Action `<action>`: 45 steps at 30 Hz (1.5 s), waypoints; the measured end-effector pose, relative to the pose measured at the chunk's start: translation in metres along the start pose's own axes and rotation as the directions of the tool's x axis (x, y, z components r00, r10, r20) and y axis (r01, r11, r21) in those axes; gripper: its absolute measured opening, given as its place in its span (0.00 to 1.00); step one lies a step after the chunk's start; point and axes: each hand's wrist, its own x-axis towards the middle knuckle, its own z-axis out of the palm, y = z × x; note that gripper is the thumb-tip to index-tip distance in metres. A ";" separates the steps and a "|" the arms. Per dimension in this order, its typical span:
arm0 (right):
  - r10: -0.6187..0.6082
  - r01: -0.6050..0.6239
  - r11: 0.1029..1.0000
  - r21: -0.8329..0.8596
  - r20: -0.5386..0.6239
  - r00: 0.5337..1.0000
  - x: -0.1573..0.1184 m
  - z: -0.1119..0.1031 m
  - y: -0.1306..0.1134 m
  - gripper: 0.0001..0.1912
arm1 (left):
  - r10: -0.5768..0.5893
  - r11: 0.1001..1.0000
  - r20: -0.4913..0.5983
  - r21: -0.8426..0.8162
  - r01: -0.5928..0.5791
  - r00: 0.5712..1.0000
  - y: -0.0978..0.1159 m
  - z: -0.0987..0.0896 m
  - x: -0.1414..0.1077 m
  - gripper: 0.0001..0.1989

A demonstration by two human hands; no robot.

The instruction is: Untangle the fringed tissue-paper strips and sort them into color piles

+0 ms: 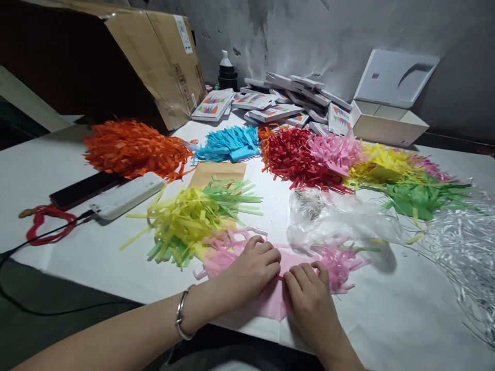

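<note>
Pink tissue paper [276, 304] with fringed ends lies at the near side of the white table. My left hand [257, 265], with a silver bangle at the wrist, has its curled fingers closed on the middle of the pink paper. Close beside it on the right, my right hand [309, 291] also grips the paper, its fingers bent down. Both sets of fingertips are partly hidden. One pink fringe [338, 263] spreads out to the right of my hands. Left of them sits a yellow and green fringe bundle [185, 216], touching the pink strips.
Orange [135, 147], blue [228, 141] and red [301, 154] fringe bundles line the back. Clear plastic bags [340, 221] and silvery strings [464, 252] lie right. A white power bank [127, 196] lies left. Behind stand a cardboard box [162, 56], flat packs [274, 111] and an opened white box [386, 123].
</note>
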 end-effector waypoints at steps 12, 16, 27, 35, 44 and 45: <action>0.185 -0.193 0.980 0.054 0.128 0.974 -0.014 -0.010 0.020 0.10 | -0.258 0.966 0.198 0.062 0.251 0.946 0.012 -0.007 0.004 0.06; 0.268 -0.253 0.962 -0.107 0.174 0.947 -0.004 -0.008 0.020 0.07 | -0.295 0.948 0.135 0.165 0.272 0.946 0.018 -0.008 0.012 0.09; 0.117 -0.127 0.982 0.142 0.074 0.990 -0.006 -0.011 0.010 0.11 | 0.016 0.978 0.165 0.201 -0.049 0.986 0.013 0.000 0.017 0.06; 0.080 -0.081 0.993 0.090 0.021 0.997 0.002 -0.007 0.002 0.10 | 0.031 0.997 0.103 0.067 -0.038 0.994 0.020 -0.022 0.018 0.06; 0.398 -0.338 0.917 0.213 -0.408 0.822 -0.018 -0.018 0.027 0.06 | 0.078 0.992 0.016 -0.099 -0.076 0.997 0.029 -0.001 -0.005 0.04; 0.509 -0.412 0.859 0.305 -0.419 0.752 -0.023 -0.020 0.034 0.07 | 0.071 0.992 0.020 -0.110 -0.069 0.997 0.027 -0.001 -0.005 0.04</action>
